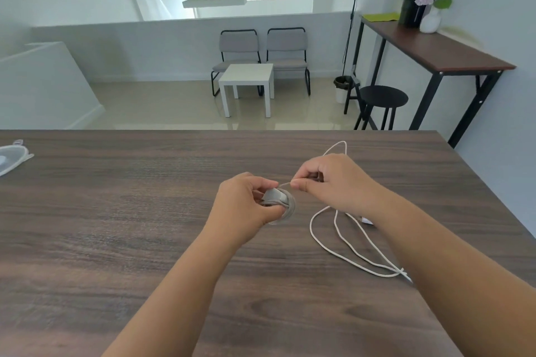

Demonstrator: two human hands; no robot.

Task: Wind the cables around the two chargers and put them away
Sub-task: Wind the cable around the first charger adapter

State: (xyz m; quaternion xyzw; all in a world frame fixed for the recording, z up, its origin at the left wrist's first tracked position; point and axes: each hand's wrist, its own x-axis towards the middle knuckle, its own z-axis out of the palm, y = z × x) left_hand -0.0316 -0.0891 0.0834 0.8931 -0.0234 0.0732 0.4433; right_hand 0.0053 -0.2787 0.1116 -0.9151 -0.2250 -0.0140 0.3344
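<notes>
Left hand (246,206) grips the charger (277,197) just above the worktop (116,226), mid-scene; fingers curled round the body, several grey turns of cable already on it. Right hand (327,182) pinches the cable (285,183) between thumb and forefinger just right of the charger, the short run between the two hands looking taut.

Risks as I judge them:
- Loose cable (333,240) lies in long loops on the worktop under and near my right forearm. A loop could snag on the arm or cross itself and knot as it feeds in.
- If the pinch slackens, the wound turns may spring off the charger.
- Pulling too hard could twist the charger out of the left grip.

Hard to make out:
- The windings are motion-blurred; I cannot count the turns.
- A small white piece (367,221) peeks out from beneath the right forearm; possibly the second charger, cannot tell.
- The cable's end near the right forearm is partly hidden.
- A clear container (14,158), far left, is cut by the frame edge; perhaps the storage place.
</notes>
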